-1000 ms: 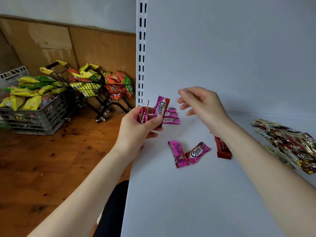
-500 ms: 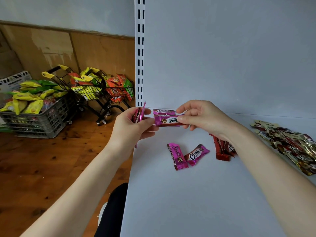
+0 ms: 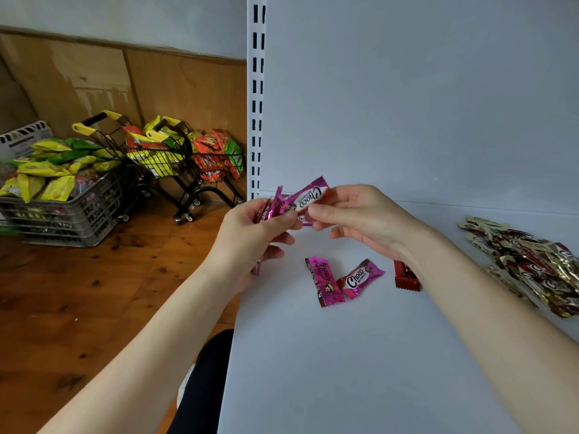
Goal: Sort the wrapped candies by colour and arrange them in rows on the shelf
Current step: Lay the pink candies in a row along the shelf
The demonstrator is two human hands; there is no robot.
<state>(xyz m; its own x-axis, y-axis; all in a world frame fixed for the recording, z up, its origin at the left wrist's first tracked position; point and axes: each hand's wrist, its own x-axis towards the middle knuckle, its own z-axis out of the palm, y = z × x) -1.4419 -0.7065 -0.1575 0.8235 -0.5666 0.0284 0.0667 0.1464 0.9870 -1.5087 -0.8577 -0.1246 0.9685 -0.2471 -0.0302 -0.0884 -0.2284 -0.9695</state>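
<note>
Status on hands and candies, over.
Left hand grips pink bunch. Right hand pinches pink candy. Two loose pinks, red candy on shelf.

pink candies (image 3: 324,281), red candy (image 3: 405,275), gold candies (image 3: 529,261), white shelf (image 3: 360,364)

Both hands (image 3: 354,214) apparently on pink candy (image 3: 308,195)

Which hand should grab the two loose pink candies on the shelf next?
Right, probably. The left hand grips a bunch of pink candies; the right hand pinches only one pink Choco candy, and the loose pink candies lie on the shelf nearer it.
</note>
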